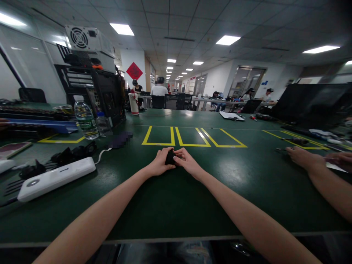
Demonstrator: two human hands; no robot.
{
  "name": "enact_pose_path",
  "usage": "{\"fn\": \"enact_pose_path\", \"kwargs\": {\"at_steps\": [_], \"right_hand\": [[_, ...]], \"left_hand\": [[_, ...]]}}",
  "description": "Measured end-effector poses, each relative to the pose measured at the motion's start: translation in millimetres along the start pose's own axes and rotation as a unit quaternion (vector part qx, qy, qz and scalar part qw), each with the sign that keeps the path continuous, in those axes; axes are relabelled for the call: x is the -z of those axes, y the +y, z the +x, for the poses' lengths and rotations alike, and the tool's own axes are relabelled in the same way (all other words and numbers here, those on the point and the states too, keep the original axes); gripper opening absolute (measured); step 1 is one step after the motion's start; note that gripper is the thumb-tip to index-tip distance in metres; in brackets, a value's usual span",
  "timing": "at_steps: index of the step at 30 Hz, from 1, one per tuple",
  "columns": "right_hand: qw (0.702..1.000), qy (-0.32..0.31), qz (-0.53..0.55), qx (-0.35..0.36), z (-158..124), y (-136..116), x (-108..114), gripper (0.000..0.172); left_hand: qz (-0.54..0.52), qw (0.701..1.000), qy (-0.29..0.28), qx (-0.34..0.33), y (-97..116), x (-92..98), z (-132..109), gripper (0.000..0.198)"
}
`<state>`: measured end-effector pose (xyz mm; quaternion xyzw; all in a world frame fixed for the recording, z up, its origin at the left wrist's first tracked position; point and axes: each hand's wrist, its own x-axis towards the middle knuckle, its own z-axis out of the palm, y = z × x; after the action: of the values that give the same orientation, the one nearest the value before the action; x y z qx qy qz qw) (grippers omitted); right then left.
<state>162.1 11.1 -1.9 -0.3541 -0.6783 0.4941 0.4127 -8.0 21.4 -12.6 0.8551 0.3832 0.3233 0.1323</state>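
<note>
Both my arms stretch out over the green table (pixel 170 198). My left hand (pixel 160 162) and my right hand (pixel 186 161) meet at the table's middle, fingers curled round a small black object (pixel 169 158) held between them. Most of that object is hidden by my fingers, so I cannot tell what it is. Yellow taped rectangles (pixel 189 137) lie just beyond my hands.
A white power strip (pixel 55 178) and black cables lie at the left, with water bottles (pixel 85 119) and a black computer case (pixel 107 93) behind. Another person's hand (pixel 301 157) rests on the table at the right by tools. A clipboard (pixel 231 116) sits farther back.
</note>
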Motion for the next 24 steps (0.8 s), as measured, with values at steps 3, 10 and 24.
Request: {"fn": "enact_pose_path", "kwargs": {"at_steps": [3, 10, 24], "right_hand": [[1.000, -0.001, 0.004, -0.012, 2.8, 4.5, 0.5, 0.026], [1.000, -0.020, 0.000, 0.003, 2.3, 7.1, 2.2, 0.026], [1.000, -0.012, 0.000, -0.012, 4.1, 7.6, 0.9, 0.027]], "left_hand": [[-0.001, 1.000, -0.001, 0.002, 2.3, 1.2, -0.1, 0.067], [-0.014, 1.000, -0.003, 0.009, 2.6, 1.9, -1.0, 0.067], [-0.012, 1.000, 0.006, 0.006, -2.0, -0.7, -0.4, 0.068]]}}
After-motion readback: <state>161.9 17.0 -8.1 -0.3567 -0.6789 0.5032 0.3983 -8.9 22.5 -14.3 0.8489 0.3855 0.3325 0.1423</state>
